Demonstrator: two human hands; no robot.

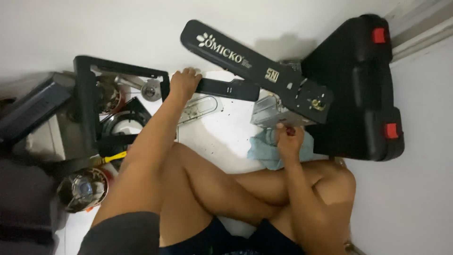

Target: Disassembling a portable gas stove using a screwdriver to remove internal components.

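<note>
A white floor (pixel 222 137) is seen from above, with a person's bare legs folded across it. At the right, a large black carrying case (pixel 363 89) is stood against the wall, two red latches set on its edge, one high and one low. Leaning out from the case toward the upper left, a long black flat arm (pixel 245 59) is seen, marked with white lettering and a small pale square label near its middle. Under its lower end, a grey metal box part (pixel 269 111) is seen, and a light blue cloth (pixel 266 151) is spread beneath that. At the left, a black gas stove (pixel 101 104) is laid with its burner rings showing. The left hand (pixel 184 82) is clamped on a black handle bar (pixel 226 88), fingers curled over it. The right hand (pixel 289 140) is closed, fingers together, on a small red-tipped tool (pixel 289 131) just below the metal box part.
</note>
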